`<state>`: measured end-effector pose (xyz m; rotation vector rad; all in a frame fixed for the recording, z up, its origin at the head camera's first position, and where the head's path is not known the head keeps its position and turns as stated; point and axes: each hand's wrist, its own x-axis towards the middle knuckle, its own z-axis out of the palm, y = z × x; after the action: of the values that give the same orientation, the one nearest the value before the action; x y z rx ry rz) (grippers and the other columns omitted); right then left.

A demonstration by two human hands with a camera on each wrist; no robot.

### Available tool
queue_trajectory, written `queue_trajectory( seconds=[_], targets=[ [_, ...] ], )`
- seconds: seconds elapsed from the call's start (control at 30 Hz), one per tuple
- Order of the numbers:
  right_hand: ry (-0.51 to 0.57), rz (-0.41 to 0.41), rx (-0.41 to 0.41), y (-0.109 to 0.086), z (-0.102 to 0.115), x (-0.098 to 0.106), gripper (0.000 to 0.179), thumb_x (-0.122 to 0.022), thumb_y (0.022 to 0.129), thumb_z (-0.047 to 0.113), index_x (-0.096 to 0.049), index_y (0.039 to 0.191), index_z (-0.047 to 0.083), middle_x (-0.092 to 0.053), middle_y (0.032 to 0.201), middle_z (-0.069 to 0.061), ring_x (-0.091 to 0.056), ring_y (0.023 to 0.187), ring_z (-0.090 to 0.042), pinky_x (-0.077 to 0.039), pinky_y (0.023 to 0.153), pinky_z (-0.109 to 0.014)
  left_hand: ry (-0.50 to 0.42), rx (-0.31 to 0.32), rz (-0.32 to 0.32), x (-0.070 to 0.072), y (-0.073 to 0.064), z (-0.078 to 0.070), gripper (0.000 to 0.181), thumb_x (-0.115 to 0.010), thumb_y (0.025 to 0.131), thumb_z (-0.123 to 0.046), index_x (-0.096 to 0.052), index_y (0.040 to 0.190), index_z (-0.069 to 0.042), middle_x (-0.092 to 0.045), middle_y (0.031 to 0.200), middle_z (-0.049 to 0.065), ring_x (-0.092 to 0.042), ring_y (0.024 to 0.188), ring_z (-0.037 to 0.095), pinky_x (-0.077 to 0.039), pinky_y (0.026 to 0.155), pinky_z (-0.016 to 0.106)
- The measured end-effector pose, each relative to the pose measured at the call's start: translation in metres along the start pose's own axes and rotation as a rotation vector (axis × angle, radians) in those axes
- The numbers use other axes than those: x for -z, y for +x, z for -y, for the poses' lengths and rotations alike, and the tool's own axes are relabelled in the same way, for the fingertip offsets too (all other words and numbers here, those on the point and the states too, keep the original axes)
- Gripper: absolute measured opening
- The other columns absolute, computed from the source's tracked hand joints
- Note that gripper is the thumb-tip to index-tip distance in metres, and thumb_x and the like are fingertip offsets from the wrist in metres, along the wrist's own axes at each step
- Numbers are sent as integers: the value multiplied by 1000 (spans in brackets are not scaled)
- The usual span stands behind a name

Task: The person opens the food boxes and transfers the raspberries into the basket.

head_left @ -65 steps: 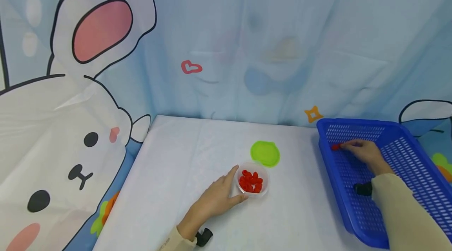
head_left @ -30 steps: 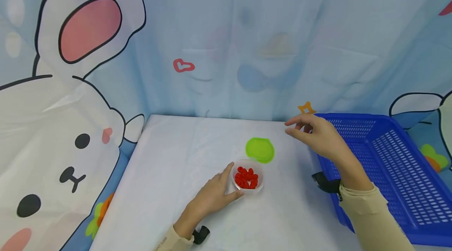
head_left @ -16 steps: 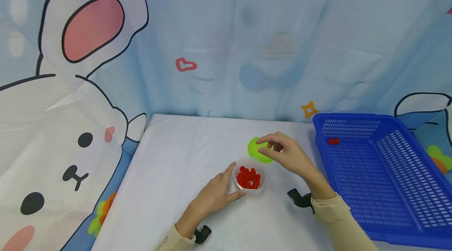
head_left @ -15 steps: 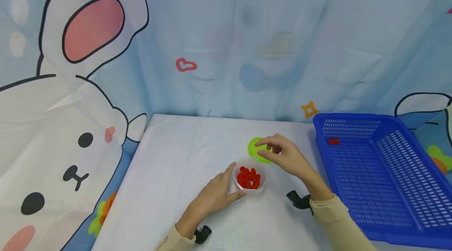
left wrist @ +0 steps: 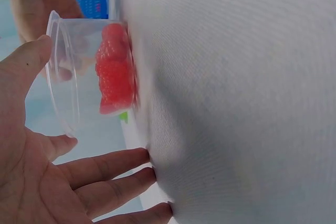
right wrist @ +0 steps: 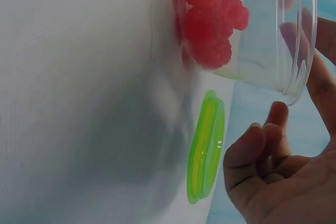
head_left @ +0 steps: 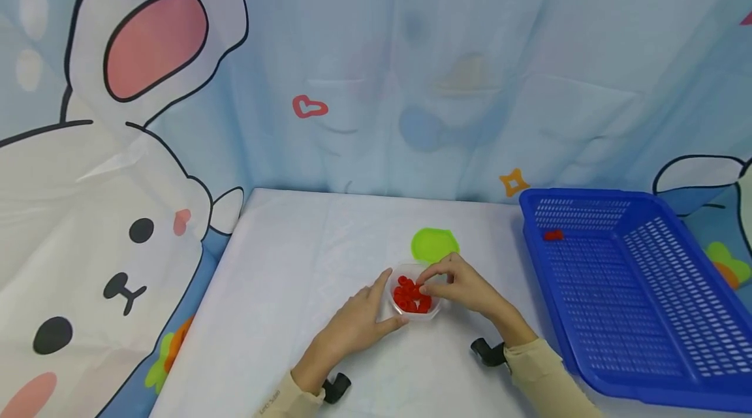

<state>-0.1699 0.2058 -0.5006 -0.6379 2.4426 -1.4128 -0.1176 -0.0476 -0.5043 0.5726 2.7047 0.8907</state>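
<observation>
A clear plastic cup [head_left: 416, 317] holding several red raspberries [head_left: 411, 296] stands on the white-covered table. My left hand [head_left: 351, 330] steadies the cup from the left, thumb and index finger at its rim; in the left wrist view the other fingers rest on the tablecloth. My right hand [head_left: 467, 289] reaches over the rim. Its thumb and index finger are inside the cup, apart, above the raspberries [right wrist: 210, 22], and no berry shows between them. The remaining fingers of that hand bend outside the cup. Behind the cup lies a green lid [head_left: 431, 243].
On the right stands a blue perforated basket [head_left: 623, 320] with small red pieces [head_left: 553, 235], apparently raspberries, near its far left corner. A printed blue cloth [head_left: 364, 144] hangs along the table's back edge. Black cameras sit at both wrists.
My right hand left red pieces in the basket, moved left past the green lid and lowered into the cup. My left hand has stayed at the cup.
</observation>
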Motion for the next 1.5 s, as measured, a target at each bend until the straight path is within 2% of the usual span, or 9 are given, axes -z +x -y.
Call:
queue_trajectory(
  seconds=[0.17,0.27,0.37,0.47,0.6,0.77,0.93,1.13,1.5],
  targets=[
    [-6,102,120,8,-8,-3,5,-77,87,7,-79,90,10,-70,85,-1,-53,84,-27,-45,68,-28,-16,-10,-1,-1,2,0,94,-65,90,-62,-23,160,-15,-55,137,18,-60,116,34,-52,93,49],
    [-11,149,170,12,-13,-8,9,-77,85,0,-78,86,9,-72,82,3,-58,82,-23,-49,73,-32,-25,-14,2,-3,1,0,94,-63,90,-63,-22,160,-15,-55,137,18,-59,117,34,-50,95,49],
    [-39,152,185,12,-14,-12,14,-78,80,-4,-78,83,9,-71,79,4,-58,82,-24,-50,72,-33,-21,-18,0,-4,0,0,94,-63,90,-63,-23,160,-14,-57,135,19,-60,115,34,-50,94,48],
    [-88,142,146,12,-10,-16,16,-79,77,-4,-77,81,12,-67,80,3,-54,86,-26,-48,71,-32,-11,-23,-9,-5,-1,0,94,-63,90,-62,-24,159,-13,-58,132,19,-61,112,33,-51,93,48],
    [-157,131,34,12,-1,-18,16,-81,74,2,-74,77,17,-57,90,-2,-42,95,-27,-41,72,-36,-6,-22,-13,-5,-1,0,94,-63,90,-62,-23,159,-13,-58,132,19,-61,112,33,-51,93,47],
    [-215,123,-49,13,4,-19,20,-84,71,4,-71,71,19,-53,89,-5,-39,93,-27,-37,69,-37,-8,-19,-9,-4,-1,-1,94,-64,90,-62,-23,159,-13,-58,132,19,-62,113,33,-52,92,48],
    [-253,118,-68,15,6,-21,21,-85,70,4,-70,70,20,-51,89,-4,-41,92,-25,-39,67,-36,-4,-13,-13,-3,-1,-1,94,-65,90,-61,-24,159,-14,-58,132,19,-62,112,33,-52,92,48],
    [-250,117,-108,17,8,-21,22,-86,70,6,-69,69,20,-47,93,-7,-42,92,-24,-40,67,-36,-2,-20,-21,-2,-1,-1,93,-65,90,-60,-24,159,-13,-58,131,19,-62,111,32,-52,92,47],
    [-219,113,-90,16,6,-18,18,-84,71,9,-69,71,18,-48,95,-8,-44,93,-25,-42,69,-37,-13,-26,-25,0,-1,0,94,-64,90,-62,-24,159,-12,-57,134,19,-61,113,34,-51,94,47]
  ],
)
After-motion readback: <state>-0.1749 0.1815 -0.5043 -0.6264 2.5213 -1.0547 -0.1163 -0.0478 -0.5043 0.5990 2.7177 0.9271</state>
